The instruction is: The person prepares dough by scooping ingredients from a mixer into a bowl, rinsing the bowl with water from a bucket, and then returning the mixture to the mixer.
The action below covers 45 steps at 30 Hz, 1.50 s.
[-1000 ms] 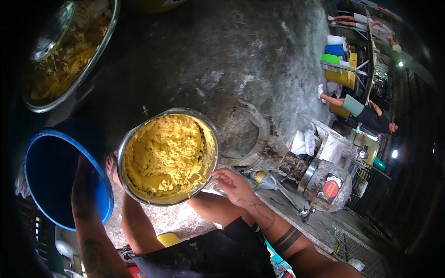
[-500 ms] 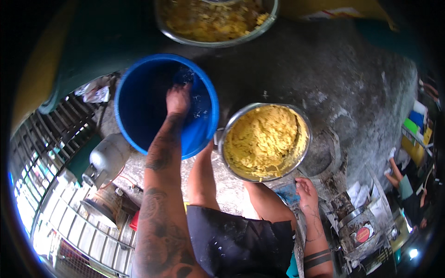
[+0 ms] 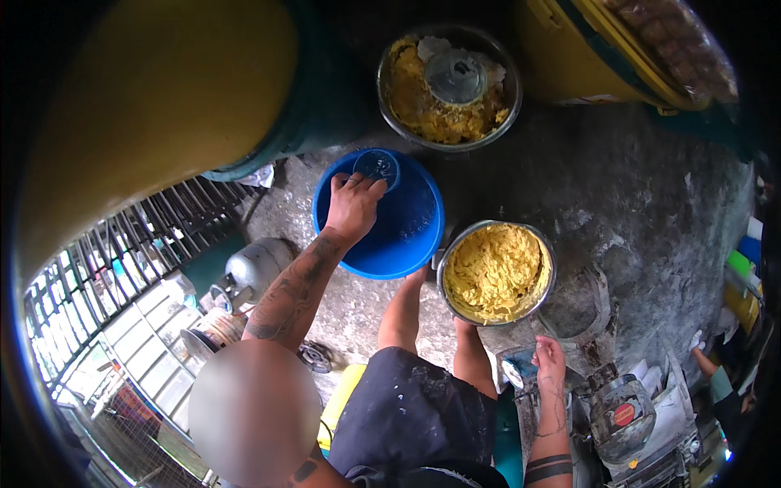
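My left hand (image 3: 351,210) reaches into a round blue tub (image 3: 415,228), fingers gripping the rim of a small translucent container (image 3: 377,164) at its far side. Right of the tub, a steel bowl (image 3: 494,272) heaped with lumpy yellow mash stands near my knees. My right hand (image 3: 548,358) is just below this bowl, not touching it, fingers loosely curled and apart with nothing visible in them. Beyond the tub, a second steel bowl (image 3: 504,118) holds darker yellow mixture and a clear vessel (image 3: 455,77).
Large yellow containers (image 3: 163,81) (image 3: 586,61) flank the far bowl. A gas cylinder (image 3: 248,272) and metal railings (image 3: 122,236) lie left. A worn machine (image 3: 618,415) is at lower right; another person's leg (image 3: 704,362) shows at the right edge.
The view has swung round toward the tub. My left hand went down into the tub and now grips the small container. My right hand has left the bowl's rim.
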{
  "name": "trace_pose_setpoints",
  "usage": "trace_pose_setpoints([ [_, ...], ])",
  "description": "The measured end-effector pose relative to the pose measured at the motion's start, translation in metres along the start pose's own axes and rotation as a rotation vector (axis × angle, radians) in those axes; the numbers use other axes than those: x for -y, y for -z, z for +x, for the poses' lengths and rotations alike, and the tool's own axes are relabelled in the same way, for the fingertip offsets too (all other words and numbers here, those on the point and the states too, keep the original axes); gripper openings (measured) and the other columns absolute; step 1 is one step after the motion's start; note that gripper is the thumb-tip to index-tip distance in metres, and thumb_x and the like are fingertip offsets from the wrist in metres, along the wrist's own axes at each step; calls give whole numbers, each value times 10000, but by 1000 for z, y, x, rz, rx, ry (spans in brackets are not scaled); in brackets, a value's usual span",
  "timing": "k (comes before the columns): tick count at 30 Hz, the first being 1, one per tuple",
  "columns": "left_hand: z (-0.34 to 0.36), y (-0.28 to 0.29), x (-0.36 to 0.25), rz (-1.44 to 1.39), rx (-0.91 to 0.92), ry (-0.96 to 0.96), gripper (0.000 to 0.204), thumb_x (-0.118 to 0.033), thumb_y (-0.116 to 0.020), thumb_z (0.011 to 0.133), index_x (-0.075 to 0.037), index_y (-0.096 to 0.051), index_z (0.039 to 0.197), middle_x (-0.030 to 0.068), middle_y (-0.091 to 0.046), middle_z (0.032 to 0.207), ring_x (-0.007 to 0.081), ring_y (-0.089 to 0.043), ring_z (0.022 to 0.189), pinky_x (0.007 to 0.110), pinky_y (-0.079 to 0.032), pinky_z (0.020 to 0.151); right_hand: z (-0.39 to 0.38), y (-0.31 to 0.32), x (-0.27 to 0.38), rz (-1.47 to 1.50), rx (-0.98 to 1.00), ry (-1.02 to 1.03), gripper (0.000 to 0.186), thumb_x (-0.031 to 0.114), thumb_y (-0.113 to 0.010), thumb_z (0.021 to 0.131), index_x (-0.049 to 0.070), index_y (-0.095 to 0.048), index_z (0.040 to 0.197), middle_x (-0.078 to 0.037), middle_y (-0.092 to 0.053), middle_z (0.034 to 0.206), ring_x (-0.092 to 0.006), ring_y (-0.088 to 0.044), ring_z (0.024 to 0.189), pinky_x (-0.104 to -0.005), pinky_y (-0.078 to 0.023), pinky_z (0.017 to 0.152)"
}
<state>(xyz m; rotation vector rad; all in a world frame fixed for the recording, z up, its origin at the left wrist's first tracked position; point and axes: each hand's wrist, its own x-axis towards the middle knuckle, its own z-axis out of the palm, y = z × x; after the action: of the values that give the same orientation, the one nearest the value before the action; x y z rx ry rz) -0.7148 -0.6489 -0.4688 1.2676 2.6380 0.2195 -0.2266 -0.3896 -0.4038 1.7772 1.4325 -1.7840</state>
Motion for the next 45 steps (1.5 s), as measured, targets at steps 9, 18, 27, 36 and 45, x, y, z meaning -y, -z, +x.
trace_pose_setpoints([
  [9,128,30,18,-270,347,60,294,-218,-734,826,-98,-638,1077,183,-700,953,398,-657,974,503,-508,847,-17,-16,9,116,-23,-63,202,182,-619,977,53,-610,1132,10,-578,896,-60,-493,708,-209,-413,585],
  [18,215,9,38,-210,790,-27,513,-332,-723,852,-73,-621,1283,172,-674,1201,333,-650,1089,427,-512,911,-19,-20,-12,205,-131,-88,204,169,-618,976,36,-597,1130,-7,-583,869,-54,-496,656,-200,-410,545],
  [27,258,41,24,-213,990,20,458,-382,-660,865,-121,-650,1242,144,-698,1103,287,-659,1032,424,-524,868,-17,-35,-11,187,-116,-138,200,180,-628,975,36,-603,1112,6,-576,826,-54,-490,625,-202,-406,544],
  [36,6,18,-7,45,353,-54,204,-177,-660,836,-130,-693,1032,92,-657,1056,304,-602,1097,481,-464,884,-17,-29,-11,131,-42,-116,190,189,-615,980,43,-604,1102,28,-531,748,-48,-481,643,-205,-384,538],
  [45,-17,-255,11,485,770,-135,307,-182,-532,900,-89,-716,1127,126,-649,1245,276,-581,1202,515,-400,1071,53,32,-103,18,-144,-58,192,219,-642,979,81,-625,1111,33,-553,813,-40,-485,651,-185,-412,543],
])
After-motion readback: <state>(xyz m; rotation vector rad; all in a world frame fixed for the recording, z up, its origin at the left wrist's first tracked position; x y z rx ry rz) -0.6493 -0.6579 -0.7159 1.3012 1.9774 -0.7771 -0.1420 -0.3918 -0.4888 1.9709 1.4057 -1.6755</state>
